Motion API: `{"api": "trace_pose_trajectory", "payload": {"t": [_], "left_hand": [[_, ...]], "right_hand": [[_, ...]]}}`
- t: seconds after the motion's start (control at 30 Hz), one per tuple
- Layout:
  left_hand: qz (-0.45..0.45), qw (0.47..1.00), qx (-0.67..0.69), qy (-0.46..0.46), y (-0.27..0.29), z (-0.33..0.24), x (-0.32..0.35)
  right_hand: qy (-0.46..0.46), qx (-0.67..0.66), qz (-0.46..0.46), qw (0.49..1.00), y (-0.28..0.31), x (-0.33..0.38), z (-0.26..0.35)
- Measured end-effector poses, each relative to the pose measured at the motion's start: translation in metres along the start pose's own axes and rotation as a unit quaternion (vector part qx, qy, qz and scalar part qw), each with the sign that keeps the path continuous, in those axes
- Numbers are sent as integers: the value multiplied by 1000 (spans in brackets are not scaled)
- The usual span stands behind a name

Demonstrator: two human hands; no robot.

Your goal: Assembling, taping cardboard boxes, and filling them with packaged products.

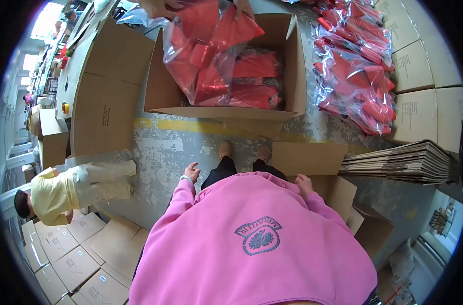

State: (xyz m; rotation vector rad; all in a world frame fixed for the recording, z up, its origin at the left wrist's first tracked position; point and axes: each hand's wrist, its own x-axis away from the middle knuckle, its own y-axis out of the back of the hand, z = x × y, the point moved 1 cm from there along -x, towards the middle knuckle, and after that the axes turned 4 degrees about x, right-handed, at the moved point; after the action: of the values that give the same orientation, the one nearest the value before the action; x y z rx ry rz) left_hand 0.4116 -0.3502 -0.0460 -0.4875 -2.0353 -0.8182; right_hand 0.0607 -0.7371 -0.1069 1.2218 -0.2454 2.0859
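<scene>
the open carton [342, 195], just beside the right hand [304, 185], should be light and stiff, best taken from two sides, not by its bendy flap [309, 158]. that hand's grip i cannot tell; the left hand [192, 172] hangs free, fingers loosely apart.

Big open cardboard carton [295, 71] up far-middle, clear-bagged red stuff [256, 76] stacked inside, another red bag [203, 53] held up over its left; second open carton [313, 162] sits nearer, right.
</scene>
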Motion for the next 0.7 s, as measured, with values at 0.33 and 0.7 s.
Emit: {"api": "trace_pose_trajectory", "payload": {"t": [0.33,0.7], "left_hand": [[-6,998,48,40,18,-14,21],[-34,999,-6,28,28,-25,48]], "right_hand": [[-30,19,61,998,-11,-2,15],[-36,30,62,997,-19,-1,1]]}}
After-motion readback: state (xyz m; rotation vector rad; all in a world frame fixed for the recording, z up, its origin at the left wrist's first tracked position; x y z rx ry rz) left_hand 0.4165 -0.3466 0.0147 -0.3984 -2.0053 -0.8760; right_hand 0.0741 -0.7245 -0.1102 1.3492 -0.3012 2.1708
